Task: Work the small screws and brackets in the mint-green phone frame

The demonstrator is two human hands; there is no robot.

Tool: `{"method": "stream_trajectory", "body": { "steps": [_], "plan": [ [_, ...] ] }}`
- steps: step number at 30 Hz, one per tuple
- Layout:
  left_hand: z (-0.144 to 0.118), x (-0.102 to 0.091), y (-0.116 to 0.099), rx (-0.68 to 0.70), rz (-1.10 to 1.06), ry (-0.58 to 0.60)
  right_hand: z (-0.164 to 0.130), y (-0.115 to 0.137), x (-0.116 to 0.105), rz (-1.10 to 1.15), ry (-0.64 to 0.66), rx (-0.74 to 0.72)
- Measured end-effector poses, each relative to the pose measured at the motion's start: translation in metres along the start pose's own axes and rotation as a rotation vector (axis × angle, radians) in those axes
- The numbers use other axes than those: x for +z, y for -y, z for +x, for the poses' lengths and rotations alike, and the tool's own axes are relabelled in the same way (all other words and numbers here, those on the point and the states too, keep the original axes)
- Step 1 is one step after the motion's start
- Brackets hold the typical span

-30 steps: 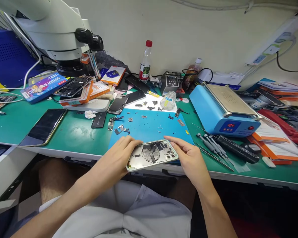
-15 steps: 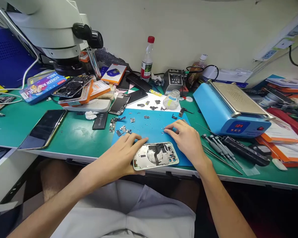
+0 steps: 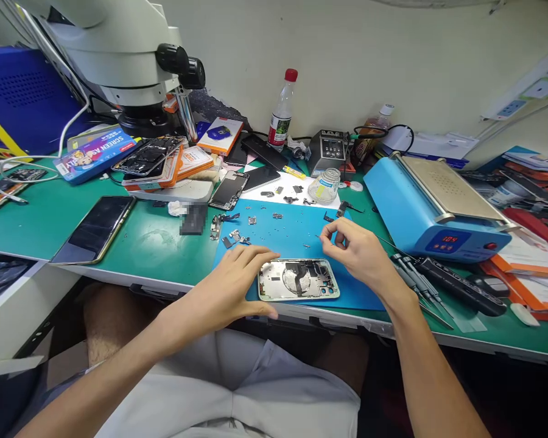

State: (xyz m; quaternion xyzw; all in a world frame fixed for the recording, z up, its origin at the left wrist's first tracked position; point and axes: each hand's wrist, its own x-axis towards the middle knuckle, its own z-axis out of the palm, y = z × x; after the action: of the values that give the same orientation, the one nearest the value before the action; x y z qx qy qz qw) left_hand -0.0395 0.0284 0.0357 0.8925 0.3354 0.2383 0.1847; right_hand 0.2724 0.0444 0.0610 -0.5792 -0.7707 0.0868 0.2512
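- The phone frame [image 3: 298, 280] is steadied flat on the blue mat [image 3: 278, 234] by the left hand [image 3: 231, 283], fingers spread at its 9 o'clock edge.
- The right hand [image 3: 354, 252] is raised at 1 o'clock, thumb and forefinger pinched together; whether a screw is held cannot be told.

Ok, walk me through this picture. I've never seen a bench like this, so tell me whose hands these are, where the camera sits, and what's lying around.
The camera sits on the person's head, looking down at their own two bare hands. The left hand rests against the end of an opened phone housing lying on a blue mat. The right hand hovers above the mat with thumb and finger pinched; anything between them is too small to tell. Small metal parts are scattered on the mat. A microscope stands at the back left, a blue heating machine on the right, screwdrivers beside it, and a dark phone on the green bench.
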Motion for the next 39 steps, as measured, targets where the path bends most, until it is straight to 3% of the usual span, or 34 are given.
{"method": "stream_trajectory", "body": {
  "steps": [4,8,19,25,29,34,39],
  "plan": [
    [0.0,-0.001,-0.001,-0.016,-0.046,-0.186,-0.018,0.042,0.001,0.203,0.038,-0.147],
    [-0.006,0.003,-0.014,0.077,-0.131,-0.242,-0.03,0.077,0.015,0.299,0.059,-0.236],
    [-0.008,0.015,-0.027,0.094,-0.26,-0.437,-0.051,0.087,0.024,0.319,-0.126,-0.219],
    [-0.008,0.024,-0.015,0.068,-0.052,-0.43,-0.04,0.068,0.037,0.045,-0.197,-0.199],
    [-0.011,0.03,-0.009,0.033,0.153,-0.347,-0.028,0.053,0.046,-0.167,-0.163,-0.236],
    [-0.011,0.032,-0.006,0.057,0.268,-0.209,-0.029,0.056,0.047,-0.289,-0.116,-0.238],
    [-0.007,0.031,-0.007,0.046,0.317,-0.174,-0.033,0.062,0.047,-0.332,-0.114,-0.231]
  ]
}}
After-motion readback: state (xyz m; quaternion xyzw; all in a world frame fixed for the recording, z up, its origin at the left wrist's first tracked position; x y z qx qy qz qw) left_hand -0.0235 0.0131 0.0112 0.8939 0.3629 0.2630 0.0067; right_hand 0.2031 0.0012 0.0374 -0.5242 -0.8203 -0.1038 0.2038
